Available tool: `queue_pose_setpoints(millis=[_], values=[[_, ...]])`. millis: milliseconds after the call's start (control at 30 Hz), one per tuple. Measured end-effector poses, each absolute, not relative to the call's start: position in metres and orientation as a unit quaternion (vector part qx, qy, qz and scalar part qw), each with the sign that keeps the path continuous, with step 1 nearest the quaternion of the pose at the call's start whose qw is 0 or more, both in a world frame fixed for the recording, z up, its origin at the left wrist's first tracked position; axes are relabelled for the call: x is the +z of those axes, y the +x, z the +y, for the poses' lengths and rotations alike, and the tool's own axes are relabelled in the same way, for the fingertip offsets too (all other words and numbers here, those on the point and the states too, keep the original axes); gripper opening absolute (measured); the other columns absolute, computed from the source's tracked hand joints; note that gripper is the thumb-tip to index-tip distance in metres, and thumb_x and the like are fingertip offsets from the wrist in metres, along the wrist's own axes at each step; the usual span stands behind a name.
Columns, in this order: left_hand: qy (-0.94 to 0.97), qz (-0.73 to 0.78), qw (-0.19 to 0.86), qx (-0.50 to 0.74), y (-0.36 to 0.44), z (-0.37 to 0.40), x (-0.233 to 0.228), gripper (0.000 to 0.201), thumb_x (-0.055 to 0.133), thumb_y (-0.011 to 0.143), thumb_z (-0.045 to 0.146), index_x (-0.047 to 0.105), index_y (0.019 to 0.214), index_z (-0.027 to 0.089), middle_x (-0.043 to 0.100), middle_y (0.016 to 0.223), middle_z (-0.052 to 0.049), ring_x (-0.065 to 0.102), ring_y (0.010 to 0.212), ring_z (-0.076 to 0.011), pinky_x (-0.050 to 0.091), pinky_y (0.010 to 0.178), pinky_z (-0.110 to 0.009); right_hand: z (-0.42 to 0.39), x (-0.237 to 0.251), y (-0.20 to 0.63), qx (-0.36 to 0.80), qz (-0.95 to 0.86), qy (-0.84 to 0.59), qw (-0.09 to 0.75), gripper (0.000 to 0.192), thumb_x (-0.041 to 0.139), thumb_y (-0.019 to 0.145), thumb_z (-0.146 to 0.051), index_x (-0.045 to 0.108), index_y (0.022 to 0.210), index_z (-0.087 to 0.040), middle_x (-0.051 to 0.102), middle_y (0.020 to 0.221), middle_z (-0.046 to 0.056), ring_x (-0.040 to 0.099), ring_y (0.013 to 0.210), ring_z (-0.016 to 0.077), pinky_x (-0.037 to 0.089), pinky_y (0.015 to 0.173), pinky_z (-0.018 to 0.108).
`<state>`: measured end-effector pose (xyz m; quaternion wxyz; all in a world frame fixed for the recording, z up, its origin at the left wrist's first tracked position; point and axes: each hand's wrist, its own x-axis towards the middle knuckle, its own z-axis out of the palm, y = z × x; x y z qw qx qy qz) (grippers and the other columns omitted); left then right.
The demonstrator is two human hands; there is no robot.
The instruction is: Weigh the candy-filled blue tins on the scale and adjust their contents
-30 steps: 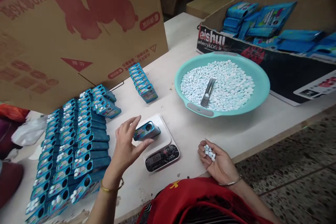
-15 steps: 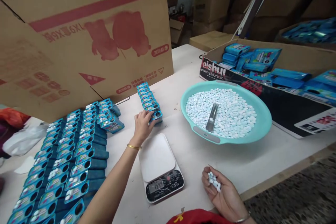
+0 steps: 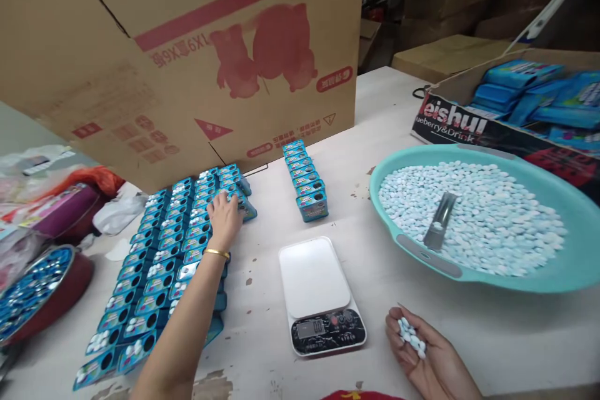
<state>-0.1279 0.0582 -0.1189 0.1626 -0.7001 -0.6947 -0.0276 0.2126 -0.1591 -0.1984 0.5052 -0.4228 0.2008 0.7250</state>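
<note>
since half a second ago the left hand (image 3: pixel 225 217) has left the short row of tins (image 3: pixel 305 180) behind the scale and now rests on the far right corner of the big block of filled blue tins (image 3: pixel 159 262), fingers curled over one tin (image 3: pixel 239 199) at the block's edge; whether they have closed on it cannot be told.

findings, largest first: cardboard carton (image 3: pixel 187 56) stands behind the block; teal basin (image 3: pixel 576 262) of white tablets with a metal scoop (image 3: pixel 439 228) sits at right; white scale (image 3: pixel 319 290) is bare, near the front.

right hand (image 3: pixel 422 353) lies palm up, loosely cupped, holding a few tablets (image 3: pixel 411 336).

judgement: take the corner tin by its long sides, lift straight, avoid nudging neighbours.

orientation: tins lie flat, long axis left to right, round openings toward the right.
</note>
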Motion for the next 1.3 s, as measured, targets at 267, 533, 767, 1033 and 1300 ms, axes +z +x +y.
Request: queue_pose_setpoints(millis=[267, 533, 767, 1033, 1300], values=[[-0.758, -0.631, 0.163, 0.024, -0.131, 0.055, -0.119, 0.015, 0.049, 0.086, 0.021, 0.062, 0.091, 0.018, 0.048, 0.134, -0.014, 0.032, 0.133, -0.0318, 0.014, 0.11, -0.054, -0.166, -0.193, 0.208, 0.745, 0.168, -0.41, 0.499, 0.004, 0.068, 0.071, -0.009, 0.069, 0.07, -0.013, 0.065, 0.059, 0.003, 0.06, 0.048, 0.0117, 0.053, 0.044, 0.019], [-0.849, -0.52, 0.084, 0.038, -0.057, -0.011, -0.059, 0.029, 0.04, 0.093, 0.034, 0.059, 0.079, 0.018, 0.059, 0.095, -0.008, 0.057, 0.076, -0.0192, 0.044, 0.07, -0.033, -0.172, -0.196, 0.211, 0.742, 0.134, -0.416, 0.509, 0.003, 0.071, 0.069, -0.008, 0.069, 0.07, -0.01, 0.069, 0.063, 0.005, 0.067, 0.057, 0.0145, 0.054, 0.048, 0.018], [-0.913, -0.401, 0.038, 0.063, 0.013, -0.06, -0.077, 0.022, 0.048, 0.09, 0.025, 0.061, 0.076, 0.016, 0.059, 0.082, -0.007, 0.052, 0.062, -0.0156, 0.037, 0.057, -0.03, -0.172, -0.186, 0.209, 0.761, 0.126, -0.405, 0.491, 0.001, 0.069, 0.072, -0.01, 0.068, 0.071, -0.01, 0.07, 0.065, 0.005, 0.069, 0.061, 0.0146, 0.055, 0.05, 0.018], [-0.923, -0.383, 0.014, -0.039, 0.009, -0.062, -0.06, 0.021, 0.053, 0.09, 0.035, 0.059, 0.097, 0.016, 0.06, 0.105, -0.012, 0.057, 0.089, -0.0224, 0.046, 0.075, -0.037, -0.175, -0.176, 0.218, 0.756, 0.16, -0.388, 0.502, 0.007, 0.063, 0.077, -0.008, 0.07, 0.076, -0.008, 0.073, 0.072, 0.01, 0.073, 0.075, 0.0191, 0.058, 0.058, 0.018], [-0.943, -0.278, -0.177, -0.042, 0.055, -0.144, -0.101, 0.017, 0.043, 0.092, 0.014, 0.053, 0.106, 0.014, 0.058, 0.1, -0.008, 0.055, 0.084, -0.0162, 0.049, 0.072, -0.028, -0.184, -0.179, 0.21, 0.793, 0.171, -0.331, 0.482, 0.011, 0.059, 0.081, -0.012, 0.069, 0.085, -0.012, 0.074, 0.076, 0.004, 0.072, 0.071, 0.0153, 0.06, 0.072, 0.027]])
